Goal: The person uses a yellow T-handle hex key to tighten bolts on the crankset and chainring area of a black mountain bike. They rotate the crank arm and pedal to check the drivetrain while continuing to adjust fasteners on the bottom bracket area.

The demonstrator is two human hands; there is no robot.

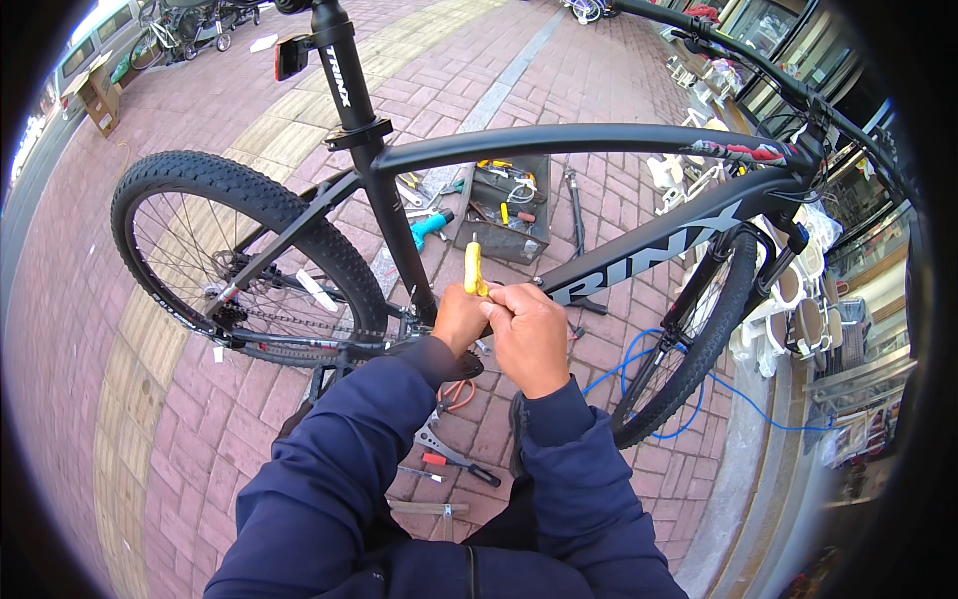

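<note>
A yellow tool [473, 268] with a short thin tip stands up from between my hands, in front of the black bicycle's frame [387, 220]. Wrapped around its lower end, my left hand [459, 317] is closed, with the fingers mostly hidden. My right hand [532, 339] presses against the left, thumb and fingers pinched together at the base of the yellow tool. Whatever sits in that pinch is too small or covered to make out. The bicycle's crank area lies just below and left of my hands, partly behind my left sleeve.
Beyond the frame, a grey toolbox [504, 240] holds several tools, with a teal tool [431, 228] beside it. Pliers and a red-handled tool [435, 459] lie on the brick paving below my arms. A blue hose [619, 367] runs past the front wheel [689, 349]. White child seats [793, 290] line the right.
</note>
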